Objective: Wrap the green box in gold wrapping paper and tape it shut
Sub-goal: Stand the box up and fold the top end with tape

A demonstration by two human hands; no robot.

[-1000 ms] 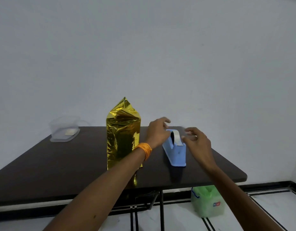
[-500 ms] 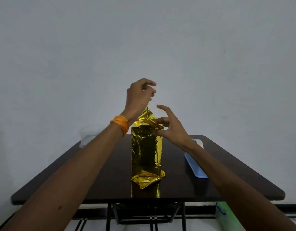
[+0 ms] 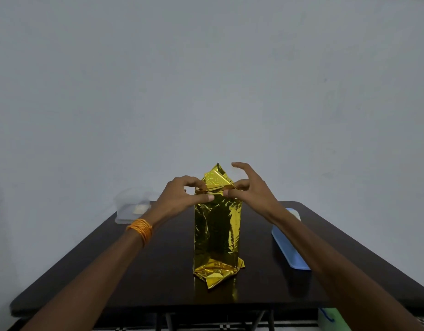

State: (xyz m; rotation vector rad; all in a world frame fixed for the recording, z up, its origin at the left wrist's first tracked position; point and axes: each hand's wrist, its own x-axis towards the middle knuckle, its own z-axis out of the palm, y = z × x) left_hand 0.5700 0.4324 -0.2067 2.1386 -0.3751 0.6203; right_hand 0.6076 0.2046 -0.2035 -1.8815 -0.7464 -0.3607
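The box (image 3: 217, 232), wrapped in gold paper, stands upright at the centre of the counter (image 3: 139, 271). My left hand (image 3: 182, 199) pinches the folded paper at the box's top. My right hand (image 3: 250, 192) pinches the same fold, upper fingers spread. A blue tape dispenser (image 3: 289, 249) lies right of the box.

Dim, even light, with the grey wall (image 3: 206, 68) darkening toward the corners. The gold paper (image 3: 217, 230) glints and mirrors on the glossy table (image 3: 146, 271). Focus is soft; wide-angle stretch lengthens both forearms at the lower edges
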